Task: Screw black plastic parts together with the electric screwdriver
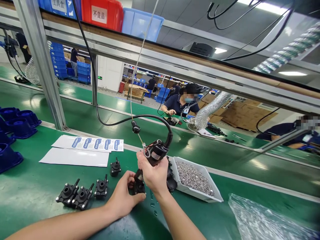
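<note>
My right hand is wrapped around a black electric screwdriver that hangs from a cable, tip pointing down. Below it, my left hand grips a small black plastic part standing on the green belt, directly under the driver tip. Several more black parts lie to the left, three in a row and one farther back. A white tray of silver screws sits just right of my right hand.
Label sheets and a blank white sheet lie behind the parts. Blue plastic housings crowd the left edge. A clear plastic bag lies at bottom right. Across the line, other people work at their stations; bins sit on the shelf above.
</note>
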`<state>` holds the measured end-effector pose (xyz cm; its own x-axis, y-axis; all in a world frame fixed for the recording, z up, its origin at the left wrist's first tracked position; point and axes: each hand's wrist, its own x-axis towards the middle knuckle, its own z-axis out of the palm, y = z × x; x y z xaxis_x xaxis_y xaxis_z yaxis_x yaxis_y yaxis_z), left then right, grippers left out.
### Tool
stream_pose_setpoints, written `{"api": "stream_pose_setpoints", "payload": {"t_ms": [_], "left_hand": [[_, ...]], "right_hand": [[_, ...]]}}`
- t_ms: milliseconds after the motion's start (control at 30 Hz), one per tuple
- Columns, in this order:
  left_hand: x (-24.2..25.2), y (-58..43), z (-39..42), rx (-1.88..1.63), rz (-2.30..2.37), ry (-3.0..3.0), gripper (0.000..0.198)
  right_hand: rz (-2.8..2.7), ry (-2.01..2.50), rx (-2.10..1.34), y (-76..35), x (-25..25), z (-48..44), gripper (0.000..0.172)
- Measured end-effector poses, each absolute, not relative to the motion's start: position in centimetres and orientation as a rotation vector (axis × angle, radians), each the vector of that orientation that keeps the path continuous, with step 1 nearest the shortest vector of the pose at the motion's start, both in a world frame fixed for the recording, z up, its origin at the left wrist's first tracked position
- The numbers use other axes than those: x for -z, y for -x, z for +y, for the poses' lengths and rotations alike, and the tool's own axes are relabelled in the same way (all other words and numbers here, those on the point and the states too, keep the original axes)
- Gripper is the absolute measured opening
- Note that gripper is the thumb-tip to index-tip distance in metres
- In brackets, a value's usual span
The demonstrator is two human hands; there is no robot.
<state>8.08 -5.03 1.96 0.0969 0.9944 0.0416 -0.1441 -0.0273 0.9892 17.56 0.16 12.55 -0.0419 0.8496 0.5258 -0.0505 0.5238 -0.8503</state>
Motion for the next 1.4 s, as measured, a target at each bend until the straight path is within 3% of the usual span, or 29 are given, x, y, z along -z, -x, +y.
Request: {"api": "stream_pose_setpoints", "payload": {"t_ms": [333, 633, 1400], "left_hand": [[-1.8, -7.5, -5.1, -1.245, 1.086, -1.285, 0.050], [-0.6, -7.0, -4.2, -1.263, 1.216, -1.405, 0.031], [-1.3, -7.1, -4.2, -1.296, 1.156, -1.327, 0.028]], "right_hand": [[-1.270, 0.618, -0.875, -19.3, -13.3, 0.2, 0.029], [-1.303, 0.490, -0.976, -21.5, -14.1, 0.4, 0.026], [-1.362, 0.594, -1.000, -20.1, -14.1, 0.2, 0.029]]}}
